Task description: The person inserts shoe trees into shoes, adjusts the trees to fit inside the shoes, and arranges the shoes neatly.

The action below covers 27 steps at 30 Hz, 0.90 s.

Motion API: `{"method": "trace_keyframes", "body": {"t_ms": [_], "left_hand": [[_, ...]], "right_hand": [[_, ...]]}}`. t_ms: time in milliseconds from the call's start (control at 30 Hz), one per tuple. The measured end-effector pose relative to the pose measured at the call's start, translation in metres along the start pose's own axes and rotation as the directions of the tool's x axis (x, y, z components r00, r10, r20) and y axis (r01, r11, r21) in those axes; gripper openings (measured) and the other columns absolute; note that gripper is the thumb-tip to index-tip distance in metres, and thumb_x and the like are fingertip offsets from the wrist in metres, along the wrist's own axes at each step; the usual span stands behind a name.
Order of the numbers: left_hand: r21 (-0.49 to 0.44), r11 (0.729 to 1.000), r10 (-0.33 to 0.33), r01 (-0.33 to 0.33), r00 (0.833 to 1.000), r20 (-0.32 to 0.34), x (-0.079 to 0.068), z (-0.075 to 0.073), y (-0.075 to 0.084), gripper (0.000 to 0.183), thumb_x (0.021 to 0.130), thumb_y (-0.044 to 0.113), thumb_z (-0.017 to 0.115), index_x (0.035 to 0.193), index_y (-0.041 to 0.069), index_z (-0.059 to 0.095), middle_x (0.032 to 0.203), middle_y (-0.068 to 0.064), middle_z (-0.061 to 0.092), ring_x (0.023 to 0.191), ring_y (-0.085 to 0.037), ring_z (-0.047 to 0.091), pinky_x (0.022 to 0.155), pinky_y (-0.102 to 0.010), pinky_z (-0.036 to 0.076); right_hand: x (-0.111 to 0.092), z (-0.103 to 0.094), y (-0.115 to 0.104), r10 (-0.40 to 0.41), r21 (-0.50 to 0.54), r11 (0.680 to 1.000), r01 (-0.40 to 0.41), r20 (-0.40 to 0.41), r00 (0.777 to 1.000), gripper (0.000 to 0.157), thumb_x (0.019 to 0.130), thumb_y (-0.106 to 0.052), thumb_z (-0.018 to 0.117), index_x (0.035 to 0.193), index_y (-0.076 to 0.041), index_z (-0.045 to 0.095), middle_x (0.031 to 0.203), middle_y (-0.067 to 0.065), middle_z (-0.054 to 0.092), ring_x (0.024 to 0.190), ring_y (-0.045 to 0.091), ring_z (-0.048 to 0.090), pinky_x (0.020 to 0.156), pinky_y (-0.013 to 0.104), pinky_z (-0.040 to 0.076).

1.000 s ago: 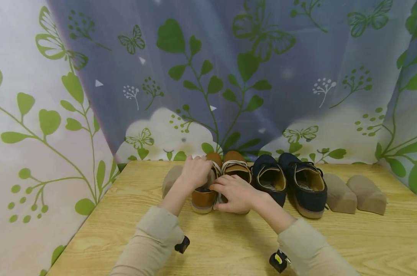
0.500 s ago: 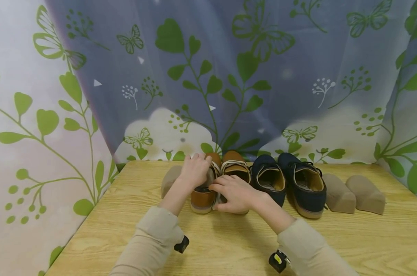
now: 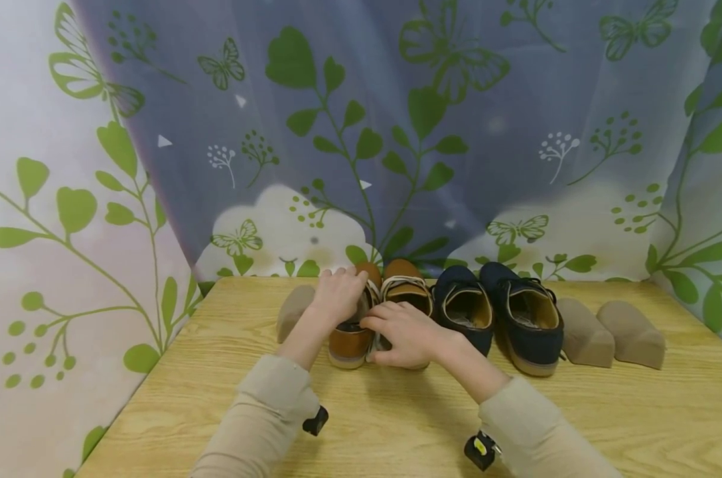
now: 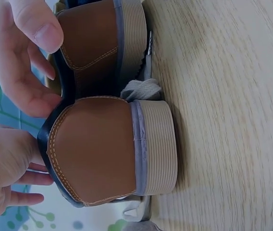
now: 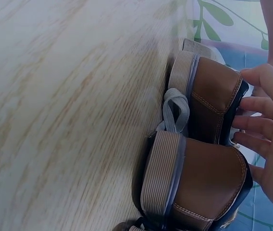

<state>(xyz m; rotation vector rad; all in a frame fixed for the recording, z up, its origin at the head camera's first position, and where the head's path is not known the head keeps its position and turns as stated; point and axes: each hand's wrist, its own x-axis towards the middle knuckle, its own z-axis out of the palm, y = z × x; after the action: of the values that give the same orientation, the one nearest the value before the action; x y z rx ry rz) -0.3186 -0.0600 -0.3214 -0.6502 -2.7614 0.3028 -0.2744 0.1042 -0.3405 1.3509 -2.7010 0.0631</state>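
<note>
Nothing clearly moves; the right hand [image 3: 410, 334], fingers spread, should steady the leftmost shoe [image 3: 346, 346]; whether the left hand [image 3: 339, 294] pinches, I cannot tell.

Four shoes [image 3: 456, 284] stand on the table [image 3: 397, 425] between blocks [image 3: 588, 332], before the backdrop [image 3: 486, 166].

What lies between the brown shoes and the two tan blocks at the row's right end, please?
Two navy shoes stand side by side between the brown shoes and tan blocks, as the head view shows.
</note>
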Motion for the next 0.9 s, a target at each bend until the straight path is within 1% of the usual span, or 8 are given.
{"method": "trace_keyframes", "body": {"t_ms": [200, 533, 900], "left_hand": [[-0.011, 1.000, 0.013, -0.013, 1.000, 0.022, 0.000, 0.000, 0.001, 0.027, 0.084, 0.013, 0.068, 0.109, 0.011, 0.057, 0.101, -0.010, 0.058, 0.090, -0.026, 0.058, 0.077, -0.041, 0.046], [-0.027, 0.999, 0.037, -0.037, 0.999, 0.003, 0.000, 0.006, 0.000, 0.027, 0.083, 0.012, 0.068, 0.108, 0.009, 0.057, 0.100, -0.010, 0.057, 0.089, -0.026, 0.057, 0.074, -0.039, 0.047], [-0.025, 0.997, 0.073, -0.073, 0.997, -0.023, 0.003, 0.011, -0.003, 0.029, 0.083, 0.009, 0.068, 0.109, 0.008, 0.056, 0.102, -0.011, 0.057, 0.092, -0.028, 0.057, 0.074, -0.038, 0.049]], "right_hand": [[0.000, -0.001, 0.000, 0.000, -0.002, 1.000, 0.000, 0.006, 1.000, 0.052, 0.088, -0.041, 0.058, 0.130, -0.011, 0.052, 0.129, 0.006, 0.049, 0.120, 0.026, 0.044, 0.098, 0.046, 0.034], [-0.001, -0.001, -0.002, 0.012, 0.014, 1.000, -0.012, 0.019, 1.000, 0.052, 0.088, -0.041, 0.058, 0.131, -0.012, 0.051, 0.130, 0.005, 0.048, 0.120, 0.026, 0.043, 0.099, 0.046, 0.033], [0.000, -0.001, -0.002, 0.018, 0.019, 1.000, -0.018, 0.024, 1.000, 0.052, 0.089, -0.040, 0.058, 0.131, -0.012, 0.051, 0.130, 0.005, 0.048, 0.121, 0.026, 0.043, 0.100, 0.046, 0.032]]}}
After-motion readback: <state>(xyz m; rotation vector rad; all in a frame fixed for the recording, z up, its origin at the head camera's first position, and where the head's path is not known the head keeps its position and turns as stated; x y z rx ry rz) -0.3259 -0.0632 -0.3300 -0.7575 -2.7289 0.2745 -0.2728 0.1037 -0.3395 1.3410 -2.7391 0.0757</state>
